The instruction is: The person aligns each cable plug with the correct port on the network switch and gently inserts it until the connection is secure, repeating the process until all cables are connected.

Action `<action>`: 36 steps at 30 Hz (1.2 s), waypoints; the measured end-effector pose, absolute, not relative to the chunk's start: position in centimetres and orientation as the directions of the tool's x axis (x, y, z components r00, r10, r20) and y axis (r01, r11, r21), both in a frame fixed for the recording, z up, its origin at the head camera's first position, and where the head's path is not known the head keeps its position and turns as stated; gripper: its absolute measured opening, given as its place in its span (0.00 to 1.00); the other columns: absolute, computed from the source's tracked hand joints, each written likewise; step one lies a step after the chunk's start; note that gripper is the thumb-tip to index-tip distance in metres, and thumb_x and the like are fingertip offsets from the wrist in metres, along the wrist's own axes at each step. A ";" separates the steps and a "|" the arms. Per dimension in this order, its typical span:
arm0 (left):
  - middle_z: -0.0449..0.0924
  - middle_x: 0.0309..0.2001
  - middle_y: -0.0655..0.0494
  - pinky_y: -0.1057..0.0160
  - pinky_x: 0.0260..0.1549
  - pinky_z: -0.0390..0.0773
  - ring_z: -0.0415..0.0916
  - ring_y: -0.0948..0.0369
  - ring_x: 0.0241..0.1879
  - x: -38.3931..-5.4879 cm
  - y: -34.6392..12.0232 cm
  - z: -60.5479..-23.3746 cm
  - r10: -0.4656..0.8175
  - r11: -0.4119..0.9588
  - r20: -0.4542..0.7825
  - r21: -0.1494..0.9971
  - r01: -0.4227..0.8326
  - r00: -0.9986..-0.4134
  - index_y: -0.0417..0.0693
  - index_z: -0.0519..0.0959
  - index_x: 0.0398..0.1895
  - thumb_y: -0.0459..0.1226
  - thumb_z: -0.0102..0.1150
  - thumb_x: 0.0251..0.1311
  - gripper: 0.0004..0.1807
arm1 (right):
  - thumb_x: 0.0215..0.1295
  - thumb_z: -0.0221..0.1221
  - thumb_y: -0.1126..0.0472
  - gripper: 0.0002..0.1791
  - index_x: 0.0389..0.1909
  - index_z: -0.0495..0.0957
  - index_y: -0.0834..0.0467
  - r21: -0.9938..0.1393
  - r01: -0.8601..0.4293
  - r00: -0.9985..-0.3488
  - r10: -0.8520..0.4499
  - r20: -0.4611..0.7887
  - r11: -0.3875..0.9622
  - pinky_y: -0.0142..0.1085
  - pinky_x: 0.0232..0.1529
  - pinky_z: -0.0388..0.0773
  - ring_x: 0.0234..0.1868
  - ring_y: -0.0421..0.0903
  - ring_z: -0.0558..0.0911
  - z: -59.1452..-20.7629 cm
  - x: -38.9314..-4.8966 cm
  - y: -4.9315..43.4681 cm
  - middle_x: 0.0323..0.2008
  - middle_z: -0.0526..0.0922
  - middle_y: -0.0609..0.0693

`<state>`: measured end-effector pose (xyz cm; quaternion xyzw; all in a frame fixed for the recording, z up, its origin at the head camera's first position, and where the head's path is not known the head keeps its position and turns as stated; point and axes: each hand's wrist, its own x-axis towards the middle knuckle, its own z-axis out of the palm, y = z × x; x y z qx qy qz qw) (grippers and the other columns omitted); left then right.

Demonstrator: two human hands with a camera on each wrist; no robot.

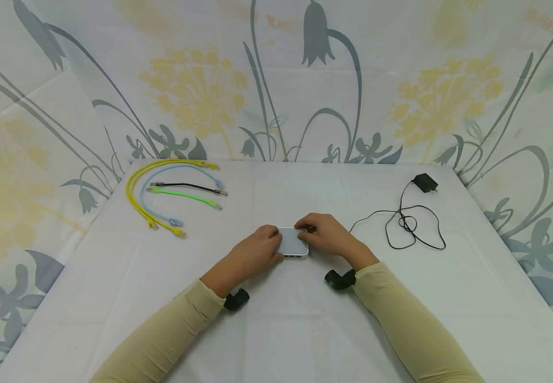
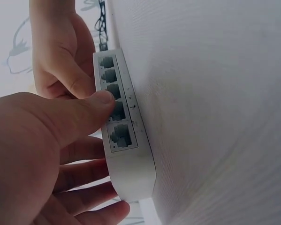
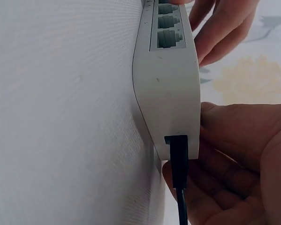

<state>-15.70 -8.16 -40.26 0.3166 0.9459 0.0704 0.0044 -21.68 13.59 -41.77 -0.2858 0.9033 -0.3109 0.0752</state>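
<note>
A small white network switch (image 1: 292, 242) with a grey top lies on the white table in front of the person. My left hand (image 1: 256, 252) grips its left side, the thumb over the row of ports (image 2: 121, 135) and the fingers behind. At the right rear corner, my right hand (image 1: 326, 234) holds the switch, its thumb at the top edge and its fingers curled behind. In the right wrist view a black power plug (image 3: 179, 161) sits in the socket on the switch's side, its cord leading away. The ports that show hold no cable.
At the back left lie a yellow cable (image 1: 131, 192), a light blue cable (image 1: 143, 198), a short black cable (image 1: 187, 185) and a short green cable (image 1: 182, 195). A black power adapter (image 1: 424, 183) with a loosely looped cord (image 1: 407, 223) lies back right. A flower-patterned cloth (image 1: 286, 80) hangs behind the table.
</note>
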 end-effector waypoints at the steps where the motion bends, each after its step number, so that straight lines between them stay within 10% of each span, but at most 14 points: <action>1: 0.72 0.58 0.41 0.57 0.59 0.74 0.69 0.49 0.62 -15.7 -8.2 -40.2 0.603 0.786 0.035 0.143 0.602 -0.797 0.33 0.74 0.56 0.43 0.58 0.66 0.23 | 0.66 0.61 0.60 0.15 0.51 0.81 0.59 -0.611 -0.458 -0.830 -0.557 0.034 0.646 0.42 0.51 0.80 0.50 0.49 0.83 -41.8 -21.7 13.6 0.49 0.84 0.53; 36: 0.60 0.72 0.46 0.56 0.68 0.65 0.58 0.51 0.72 -18.6 -8.5 -40.5 0.630 0.758 -0.073 0.277 0.591 -0.773 0.35 0.64 0.69 0.36 0.51 0.70 0.27 | 0.61 0.65 0.52 0.13 0.41 0.83 0.56 -0.607 -0.281 -0.928 -0.371 -0.025 0.744 0.41 0.44 0.80 0.40 0.45 0.83 -41.5 -20.9 14.3 0.38 0.87 0.50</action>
